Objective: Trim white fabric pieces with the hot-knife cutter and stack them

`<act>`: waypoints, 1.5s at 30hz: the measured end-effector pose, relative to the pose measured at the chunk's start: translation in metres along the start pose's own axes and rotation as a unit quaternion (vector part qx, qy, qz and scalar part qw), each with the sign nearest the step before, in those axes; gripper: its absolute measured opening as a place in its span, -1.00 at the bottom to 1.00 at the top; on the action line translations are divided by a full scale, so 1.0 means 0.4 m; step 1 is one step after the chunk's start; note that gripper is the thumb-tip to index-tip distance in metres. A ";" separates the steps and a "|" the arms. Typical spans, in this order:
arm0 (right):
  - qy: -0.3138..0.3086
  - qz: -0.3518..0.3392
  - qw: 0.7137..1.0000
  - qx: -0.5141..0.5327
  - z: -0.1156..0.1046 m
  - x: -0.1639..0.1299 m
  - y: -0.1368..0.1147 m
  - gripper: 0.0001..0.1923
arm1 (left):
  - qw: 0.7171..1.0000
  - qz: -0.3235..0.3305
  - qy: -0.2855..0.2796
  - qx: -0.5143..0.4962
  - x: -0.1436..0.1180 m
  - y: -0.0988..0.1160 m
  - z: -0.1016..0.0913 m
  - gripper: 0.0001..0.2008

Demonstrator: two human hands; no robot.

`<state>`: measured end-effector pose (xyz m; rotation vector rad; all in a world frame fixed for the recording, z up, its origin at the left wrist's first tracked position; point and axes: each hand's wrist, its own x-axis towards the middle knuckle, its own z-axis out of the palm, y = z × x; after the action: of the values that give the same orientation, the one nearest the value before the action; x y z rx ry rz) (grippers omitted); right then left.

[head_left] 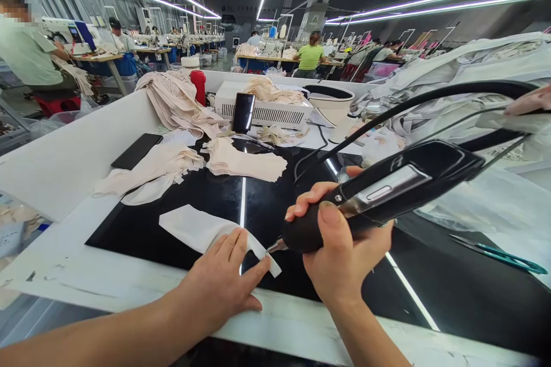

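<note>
My left hand [224, 284] lies flat with its fingers spread on the near end of a white fabric piece [193, 229] on the glossy black work surface [275, 206]. My right hand [340, 252] grips a black handheld tool [387, 189] with a silver panel and a thick black cable [430, 97]. The tool's small metal tip [275, 246] touches the fabric's edge just right of my left fingers.
Stacks of beige fabric pieces [245, 163] lie behind, a dark phone [136, 151] at left, another phone [243, 112] propped against a white box [267, 109]. Teal scissors [503, 255] rest at right beside bagged white fabric [473, 69]. Other people sit at sewing stations beyond.
</note>
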<state>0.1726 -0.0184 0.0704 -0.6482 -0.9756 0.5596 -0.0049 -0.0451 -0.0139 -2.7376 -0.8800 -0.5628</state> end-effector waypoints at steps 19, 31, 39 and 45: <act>-0.004 0.014 1.000 -0.018 0.026 0.013 0.033 -0.61 | 0.999 0.023 0.015 -0.047 0.005 -0.023 0.009 -0.19; 0.028 0.023 0.999 -0.018 0.030 -0.033 -0.011 -0.49 | 0.983 0.114 -0.046 -0.138 -0.001 -0.110 -0.058 -0.33; 0.022 0.026 0.999 -0.017 0.030 -0.042 -0.021 -0.50 | 0.982 0.097 -0.034 -0.156 -0.007 -0.110 -0.058 -0.43; 0.042 0.023 0.999 -0.008 0.043 -0.018 -0.014 -0.50 | 0.982 0.090 -0.037 -0.164 -0.009 -0.107 -0.055 -0.46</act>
<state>0.1549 -0.0228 0.0774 -0.7041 -0.8885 0.5609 -0.0393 -0.0196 0.0080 -3.1108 -0.5869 -0.6209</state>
